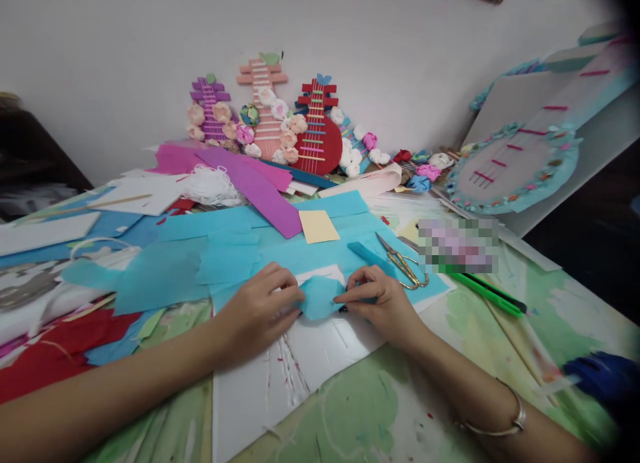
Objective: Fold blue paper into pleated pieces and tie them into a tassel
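Between my two hands is a small piece of light blue paper [320, 298], held just above a white board [250, 396]. My left hand [260, 310] pinches its left edge, and my right hand [377, 303] pinches its right edge between thumb and fingers. Larger blue sheets [285, 250] lie flat behind the hands, with a cream paper square [319, 226] on top. Gold-handled scissors [404, 263] rest just beyond my right hand. Several thin whitish strands [287, 366] lie on the board below the paper.
Decorated paper instruments, one red [320, 143], lean against the wall. A green cutter [487, 290] lies at the right. Red paper [65, 350] and other scraps cover the left side. Purple paper [260, 193] and white string [213, 185] lie behind. A round blue-edged instrument [515, 166] stands at the right.
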{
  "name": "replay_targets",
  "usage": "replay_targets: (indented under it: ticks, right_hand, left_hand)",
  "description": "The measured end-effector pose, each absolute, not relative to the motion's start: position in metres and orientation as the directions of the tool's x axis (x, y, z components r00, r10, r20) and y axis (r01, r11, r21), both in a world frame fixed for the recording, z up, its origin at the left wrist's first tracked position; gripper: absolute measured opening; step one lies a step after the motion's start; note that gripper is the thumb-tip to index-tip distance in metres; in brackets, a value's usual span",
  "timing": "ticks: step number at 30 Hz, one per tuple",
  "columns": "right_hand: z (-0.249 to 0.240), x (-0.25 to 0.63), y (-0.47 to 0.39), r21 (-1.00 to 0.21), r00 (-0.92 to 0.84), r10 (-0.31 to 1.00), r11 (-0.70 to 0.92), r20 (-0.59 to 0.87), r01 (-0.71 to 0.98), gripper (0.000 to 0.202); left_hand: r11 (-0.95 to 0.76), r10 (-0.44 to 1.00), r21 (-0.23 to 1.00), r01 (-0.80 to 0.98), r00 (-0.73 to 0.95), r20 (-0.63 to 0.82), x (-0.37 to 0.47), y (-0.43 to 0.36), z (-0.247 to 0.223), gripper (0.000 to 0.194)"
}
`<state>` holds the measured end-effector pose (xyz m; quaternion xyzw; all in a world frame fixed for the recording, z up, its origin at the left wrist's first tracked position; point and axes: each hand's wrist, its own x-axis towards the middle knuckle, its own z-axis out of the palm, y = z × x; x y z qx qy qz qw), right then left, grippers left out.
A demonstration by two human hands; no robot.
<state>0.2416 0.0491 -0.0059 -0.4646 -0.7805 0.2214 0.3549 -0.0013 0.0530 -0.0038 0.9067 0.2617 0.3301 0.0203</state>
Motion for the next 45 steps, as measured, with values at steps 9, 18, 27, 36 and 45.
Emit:
replay_targets:
  ticks: [9, 18, 27, 36, 45]
  right_hand:
    - [-0.002, 0.237, 0.044, -0.521, -0.448, 0.765, 0.644, 0.463, 0.560, 0.025]
    - [0.001, 0.233, 0.037, -0.356, -0.567, 0.648, 0.758, 0.508, 0.547, 0.015]
    - [-0.004, 0.236, 0.039, -0.199, -0.627, 0.533, 0.829, 0.568, 0.524, 0.016]
    - [0.004, 0.229, 0.030, -0.117, -0.673, 0.561, 0.802, 0.482, 0.585, 0.022]
    - [0.004, 0.224, 0.023, -0.094, -0.656, 0.550, 0.798, 0.517, 0.596, 0.017]
  left_hand:
    - [-0.903, 0.414, 0.166, 0.396, 0.701, 0.580, -0.007, 0.054, -0.011, 0.009]
    - [-0.884, 0.462, 0.214, 0.416, 0.702, 0.542, -0.009, 0.052, -0.009, 0.009]
    - [-0.878, 0.477, 0.239, 0.415, 0.706, 0.524, -0.010, 0.050, -0.007, 0.013]
    - [-0.860, 0.510, 0.276, 0.429, 0.705, 0.494, -0.010, 0.049, -0.009, 0.013]
    - [-0.884, 0.464, 0.225, 0.410, 0.709, 0.531, -0.009, 0.047, -0.004, 0.012]
